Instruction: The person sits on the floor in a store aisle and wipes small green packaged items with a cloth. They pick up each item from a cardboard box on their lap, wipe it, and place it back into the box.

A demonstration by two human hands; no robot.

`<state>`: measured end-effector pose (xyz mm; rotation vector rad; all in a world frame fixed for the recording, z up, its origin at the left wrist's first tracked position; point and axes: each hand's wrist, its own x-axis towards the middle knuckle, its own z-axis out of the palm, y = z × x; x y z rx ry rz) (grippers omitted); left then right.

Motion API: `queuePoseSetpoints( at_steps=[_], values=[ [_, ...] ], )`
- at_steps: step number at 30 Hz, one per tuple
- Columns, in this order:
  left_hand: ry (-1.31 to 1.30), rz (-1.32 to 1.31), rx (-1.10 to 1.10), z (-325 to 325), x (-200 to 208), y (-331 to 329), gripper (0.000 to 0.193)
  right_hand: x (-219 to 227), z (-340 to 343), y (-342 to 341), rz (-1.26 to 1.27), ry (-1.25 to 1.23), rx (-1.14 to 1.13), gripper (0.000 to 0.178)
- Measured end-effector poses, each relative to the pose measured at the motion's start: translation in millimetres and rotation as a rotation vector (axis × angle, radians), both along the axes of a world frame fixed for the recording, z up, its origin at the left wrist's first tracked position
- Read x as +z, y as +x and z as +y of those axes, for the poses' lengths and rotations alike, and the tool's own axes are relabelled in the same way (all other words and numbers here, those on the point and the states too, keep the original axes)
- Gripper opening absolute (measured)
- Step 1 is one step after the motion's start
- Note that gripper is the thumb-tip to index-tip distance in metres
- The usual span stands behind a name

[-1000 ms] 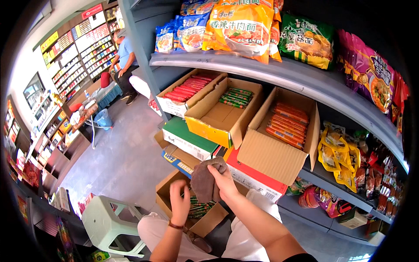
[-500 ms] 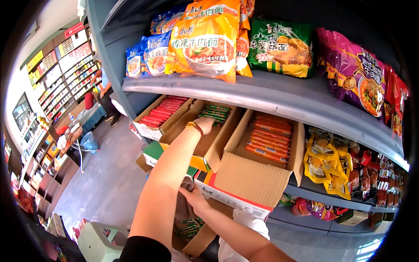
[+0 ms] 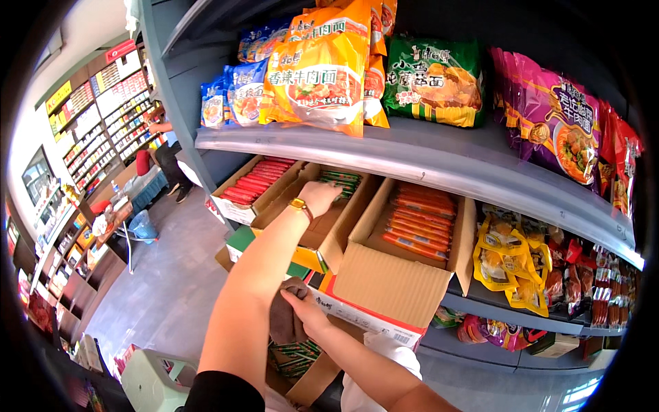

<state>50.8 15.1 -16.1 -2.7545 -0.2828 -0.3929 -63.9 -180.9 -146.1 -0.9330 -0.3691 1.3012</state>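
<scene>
On my feed the left hand is in the middle box, under the shelf, its fingers at the green sticks near the far end; I can't tell whether they pinch any. My right hand grips the bunched brown cloth above the lower box (more green sticks lie inside). Orange sticks lie in the box just to the right.
</scene>
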Motion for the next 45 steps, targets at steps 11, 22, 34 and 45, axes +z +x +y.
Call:
queuePoseSetpoints(
  at_steps=[11, 22, 34, 45],
  values=[
    [-0.39, -1.012, 0.128, -172, 16, -209, 0.018, 37, -31, 14, 0.528, 0.194, 0.172, 0.049],
    [-0.787, -1.149, 0.375, -262, -98, -295, 0.029, 33, -47, -49, 0.198, 0.138, 0.272, 0.041],
    [-2.016, -1.348, 0.286, -285, -95, -312, 0.024, 45, -46, -55, 0.273, 0.157, 0.058, 0.041],
    [-1.402, -1.369, 0.36, -255, -107, -305, 0.009, 49, -57, -62, 0.071, 0.121, 0.411, 0.043]
  ],
)
